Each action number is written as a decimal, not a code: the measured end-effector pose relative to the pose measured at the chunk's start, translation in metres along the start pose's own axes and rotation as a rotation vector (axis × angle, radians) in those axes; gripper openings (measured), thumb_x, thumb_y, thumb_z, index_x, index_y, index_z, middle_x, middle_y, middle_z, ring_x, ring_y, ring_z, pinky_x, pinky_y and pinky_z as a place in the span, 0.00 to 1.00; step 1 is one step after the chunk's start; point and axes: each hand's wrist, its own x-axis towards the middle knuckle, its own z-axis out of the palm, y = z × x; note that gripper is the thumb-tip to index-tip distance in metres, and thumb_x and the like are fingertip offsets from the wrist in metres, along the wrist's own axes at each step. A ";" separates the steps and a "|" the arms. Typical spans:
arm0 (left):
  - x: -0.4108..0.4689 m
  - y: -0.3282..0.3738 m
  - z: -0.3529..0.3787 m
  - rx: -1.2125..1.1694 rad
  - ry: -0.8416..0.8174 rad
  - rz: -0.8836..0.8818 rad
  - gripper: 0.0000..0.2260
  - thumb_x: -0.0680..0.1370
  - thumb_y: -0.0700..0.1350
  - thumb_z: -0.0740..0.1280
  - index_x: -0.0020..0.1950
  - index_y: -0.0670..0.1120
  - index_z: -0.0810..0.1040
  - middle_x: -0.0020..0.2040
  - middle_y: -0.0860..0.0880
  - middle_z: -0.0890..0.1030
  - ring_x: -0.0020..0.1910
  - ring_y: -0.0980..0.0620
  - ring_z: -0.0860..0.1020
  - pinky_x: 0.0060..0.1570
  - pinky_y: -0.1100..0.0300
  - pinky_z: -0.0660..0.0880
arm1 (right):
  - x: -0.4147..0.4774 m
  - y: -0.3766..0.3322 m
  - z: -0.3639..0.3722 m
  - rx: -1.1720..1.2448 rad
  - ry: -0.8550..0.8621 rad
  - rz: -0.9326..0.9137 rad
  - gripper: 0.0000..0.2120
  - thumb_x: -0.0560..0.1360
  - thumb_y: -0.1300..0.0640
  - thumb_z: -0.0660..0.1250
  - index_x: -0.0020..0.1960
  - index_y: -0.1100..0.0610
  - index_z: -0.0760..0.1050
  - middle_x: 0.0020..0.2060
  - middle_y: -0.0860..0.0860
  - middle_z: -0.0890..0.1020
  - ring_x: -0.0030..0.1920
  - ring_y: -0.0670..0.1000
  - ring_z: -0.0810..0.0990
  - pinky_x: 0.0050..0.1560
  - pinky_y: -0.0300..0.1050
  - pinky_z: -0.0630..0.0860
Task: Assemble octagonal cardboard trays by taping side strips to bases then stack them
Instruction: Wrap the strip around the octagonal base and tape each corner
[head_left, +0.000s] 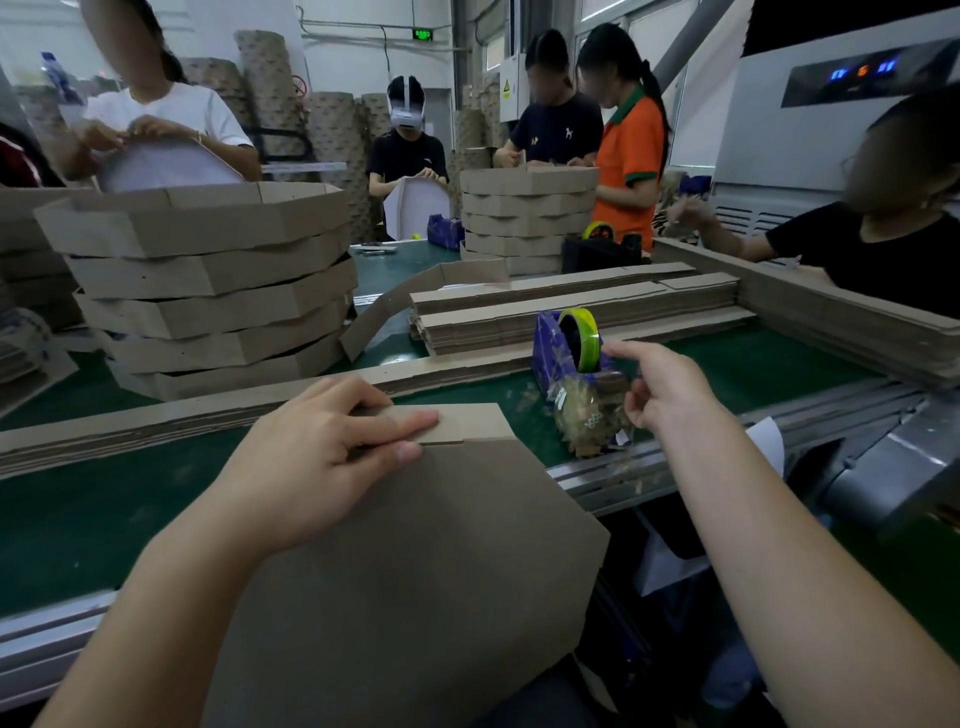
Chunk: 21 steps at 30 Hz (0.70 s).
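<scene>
A brown octagonal cardboard base (415, 571) leans up toward me over the near edge of the green belt. A side strip (470, 420) stands along its top edge. My left hand (332, 447) pinches strip and base together there, fingers laid over the strip and thumb on the base's face. My right hand (660, 387) hovers at the purple tape dispenser (548, 353), index finger stretched to its yellow-green tape roll (584, 338), thumb spread below. I see nothing held in it. A stack of finished trays (208, 280) stands at the left.
Piles of flat side strips (571, 306) lie behind the dispenser, and long strips (156, 421) run along the green belt (78, 509). A second tray stack (524, 218) stands farther back. Several people work around the table. A grey machine (883, 467) sits at the right.
</scene>
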 end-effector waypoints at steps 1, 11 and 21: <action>0.000 0.000 0.000 -0.006 0.007 0.004 0.13 0.78 0.66 0.54 0.62 0.74 0.66 0.55 0.61 0.73 0.56 0.61 0.67 0.56 0.56 0.70 | -0.003 -0.001 -0.001 0.039 -0.005 -0.006 0.07 0.66 0.57 0.76 0.40 0.55 0.79 0.37 0.50 0.73 0.36 0.46 0.68 0.35 0.41 0.69; 0.000 0.005 -0.002 -0.028 0.019 0.028 0.18 0.75 0.61 0.56 0.63 0.66 0.75 0.58 0.61 0.77 0.56 0.59 0.70 0.57 0.59 0.69 | -0.023 0.047 -0.028 -0.405 0.108 -0.418 0.15 0.68 0.62 0.69 0.27 0.66 0.69 0.34 0.57 0.71 0.33 0.53 0.67 0.38 0.45 0.63; -0.001 0.010 -0.003 -0.144 0.112 0.028 0.14 0.72 0.57 0.65 0.54 0.56 0.83 0.55 0.61 0.80 0.56 0.54 0.76 0.56 0.49 0.74 | -0.139 0.056 0.021 -0.001 -0.125 -0.844 0.05 0.73 0.61 0.72 0.40 0.54 0.82 0.33 0.49 0.81 0.35 0.42 0.76 0.37 0.33 0.71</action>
